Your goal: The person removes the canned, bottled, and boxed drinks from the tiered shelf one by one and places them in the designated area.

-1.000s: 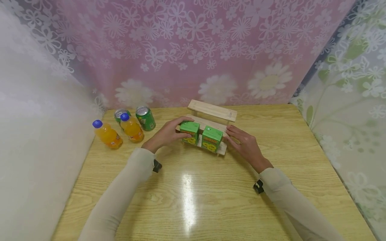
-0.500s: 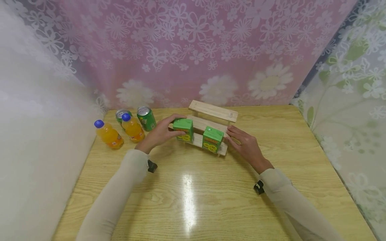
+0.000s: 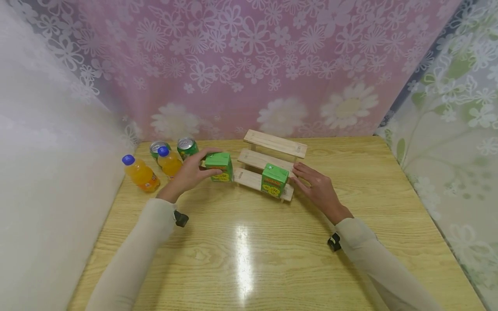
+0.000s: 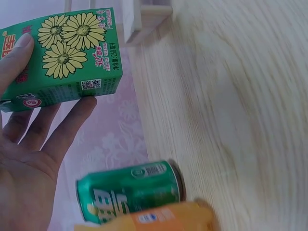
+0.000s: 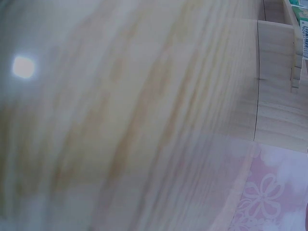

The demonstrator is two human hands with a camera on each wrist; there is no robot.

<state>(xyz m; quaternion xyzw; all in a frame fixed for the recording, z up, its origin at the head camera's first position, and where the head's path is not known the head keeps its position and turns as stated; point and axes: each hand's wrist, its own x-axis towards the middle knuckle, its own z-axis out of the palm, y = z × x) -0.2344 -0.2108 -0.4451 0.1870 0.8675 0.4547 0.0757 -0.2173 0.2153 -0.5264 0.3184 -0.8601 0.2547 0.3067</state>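
Note:
My left hand (image 3: 190,172) grips a green drink carton (image 3: 218,166) with yellow flowers, fingers behind it and thumb on its front, just left of the stepped wooden rack (image 3: 268,160). In the left wrist view the carton (image 4: 72,53) shows its flowers close up, clear of the table. A second green drink carton (image 3: 274,179) stands on the right part of the rack's lowest step. My right hand (image 3: 317,185) rests its fingertips against the rack's right end, by the middle step. The right wrist view shows the rack's side (image 5: 279,96) but no fingers.
Left of the left hand stand two orange drink bottles (image 3: 142,174) with blue caps. Two green soda cans (image 3: 187,147) are behind them, one partly covered by the left hand. A flowered pink cloth (image 3: 233,86) hangs behind the wooden table (image 3: 295,255).
My left hand has lifted the left carton off the rack's lowest step and carried it left, towards the cans. The right hand and the other carton have stayed put.

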